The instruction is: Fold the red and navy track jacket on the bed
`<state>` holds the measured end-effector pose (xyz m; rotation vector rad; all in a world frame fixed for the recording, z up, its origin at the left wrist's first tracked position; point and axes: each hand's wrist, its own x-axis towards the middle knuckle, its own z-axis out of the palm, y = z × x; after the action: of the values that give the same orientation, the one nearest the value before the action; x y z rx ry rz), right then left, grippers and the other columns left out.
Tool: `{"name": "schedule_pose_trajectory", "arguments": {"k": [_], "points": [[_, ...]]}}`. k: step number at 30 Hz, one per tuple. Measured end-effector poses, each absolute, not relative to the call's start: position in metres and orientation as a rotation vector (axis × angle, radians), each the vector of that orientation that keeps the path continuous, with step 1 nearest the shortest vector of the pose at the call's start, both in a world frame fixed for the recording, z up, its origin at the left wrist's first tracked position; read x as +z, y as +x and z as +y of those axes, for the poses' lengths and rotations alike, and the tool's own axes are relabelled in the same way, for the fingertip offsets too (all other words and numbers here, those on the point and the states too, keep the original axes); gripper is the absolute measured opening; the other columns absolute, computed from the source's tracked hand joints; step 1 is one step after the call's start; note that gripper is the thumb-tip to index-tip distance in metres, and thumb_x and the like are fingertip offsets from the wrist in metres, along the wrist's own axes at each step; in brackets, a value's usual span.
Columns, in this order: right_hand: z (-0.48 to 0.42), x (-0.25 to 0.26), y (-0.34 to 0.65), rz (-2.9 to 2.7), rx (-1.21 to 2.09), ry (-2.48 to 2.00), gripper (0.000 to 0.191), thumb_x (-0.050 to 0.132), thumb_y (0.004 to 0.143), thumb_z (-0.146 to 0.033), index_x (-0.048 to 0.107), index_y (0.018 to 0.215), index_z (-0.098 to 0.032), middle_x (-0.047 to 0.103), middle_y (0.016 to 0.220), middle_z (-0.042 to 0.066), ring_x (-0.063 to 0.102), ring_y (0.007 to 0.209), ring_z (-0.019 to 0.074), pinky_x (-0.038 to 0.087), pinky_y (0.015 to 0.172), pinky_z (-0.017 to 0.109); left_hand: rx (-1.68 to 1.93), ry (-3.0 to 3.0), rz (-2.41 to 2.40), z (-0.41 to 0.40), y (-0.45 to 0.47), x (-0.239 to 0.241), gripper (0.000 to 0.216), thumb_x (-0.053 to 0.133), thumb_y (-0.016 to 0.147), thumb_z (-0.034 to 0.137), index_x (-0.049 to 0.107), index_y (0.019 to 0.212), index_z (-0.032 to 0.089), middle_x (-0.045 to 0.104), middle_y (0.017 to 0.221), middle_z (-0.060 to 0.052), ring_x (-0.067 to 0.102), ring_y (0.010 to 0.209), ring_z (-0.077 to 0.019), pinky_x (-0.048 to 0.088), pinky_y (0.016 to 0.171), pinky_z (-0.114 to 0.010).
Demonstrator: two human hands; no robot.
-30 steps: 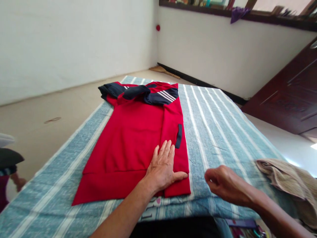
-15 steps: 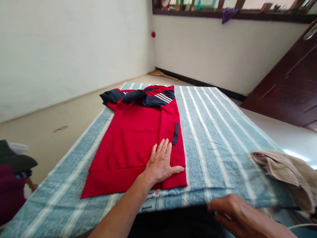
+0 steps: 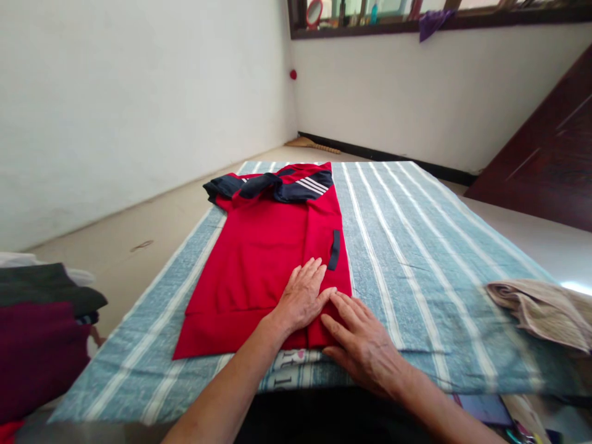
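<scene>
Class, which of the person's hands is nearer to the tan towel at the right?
Right. The right hand is left of the tan towel, touching the red garment's near right part; the left hand is farther left, flat on the garment.

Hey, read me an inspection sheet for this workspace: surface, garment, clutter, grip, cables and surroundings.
Surface: blue-and-white striped cloth, wrinkled along the near edge.
Garment: red garment laid out, its navy, white-striped part bunched at the far end.
Clutter: tan cloth at the right; pile of clothes beside the surface at the left.
Grip: open on both; left hand and right hand palm down at the garment's near right corner.
Cables: nothing seen for certain.
Surroundings: white walls, dark red door at right.
</scene>
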<state>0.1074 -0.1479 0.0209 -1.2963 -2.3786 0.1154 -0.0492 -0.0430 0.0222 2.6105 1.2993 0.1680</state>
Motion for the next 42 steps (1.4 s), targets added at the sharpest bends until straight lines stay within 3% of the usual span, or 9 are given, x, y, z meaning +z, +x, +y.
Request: {"name": "schedule_pose_trajectory", "arguments": {"k": [7,17,36,42], "points": [[-0.154,0.009,0.109,-2.442,0.124,-1.350,0.056,0.054,0.089,-0.042,0.041,0.138,-0.018,0.028,0.148,0.018,0.018,0.139,0.0316,0.028,0.109,0.051,0.205,2.617,1.311,-0.043,-0.045,0.021,0.049,0.042,0.093,0.033,0.042,0.136,0.009,0.036,0.146,-0.015,0.027,0.137,-0.0249,0.025,0.110,-0.046],[-0.148,0.010,0.121,-2.470,0.250,-1.289,0.057,0.056,0.086,-0.049,0.045,0.134,-0.019,0.022,0.150,0.018,0.016,0.139,0.0324,0.026,0.109,0.052,0.349,2.672,1.305,-0.042,-0.041,0.014,0.044,0.043,0.092,0.032,0.049,0.129,0.008,0.044,0.141,-0.017,0.033,0.134,-0.0272,0.029,0.108,-0.047],[-0.147,0.014,0.126,-2.371,0.395,-1.241,0.049,0.054,0.089,-0.045,0.051,0.128,-0.016,0.030,0.148,0.017,0.022,0.138,0.0296,0.029,0.108,0.050,0.418,2.747,1.296,-0.042,-0.039,0.014,0.042,0.042,0.092,0.030,0.051,0.126,0.008,0.048,0.137,-0.018,0.039,0.131,-0.0279,0.032,0.105,-0.047],[-0.149,0.015,0.130,-2.151,0.542,-1.133,0.035,0.051,0.091,-0.035,0.057,0.119,-0.016,0.039,0.142,0.016,0.031,0.135,0.0261,0.033,0.107,0.047,0.428,2.748,1.294,-0.043,-0.039,0.014,0.042,0.043,0.091,0.030,0.052,0.125,0.007,0.048,0.137,-0.018,0.039,0.130,-0.0284,0.033,0.104,-0.047]]}}
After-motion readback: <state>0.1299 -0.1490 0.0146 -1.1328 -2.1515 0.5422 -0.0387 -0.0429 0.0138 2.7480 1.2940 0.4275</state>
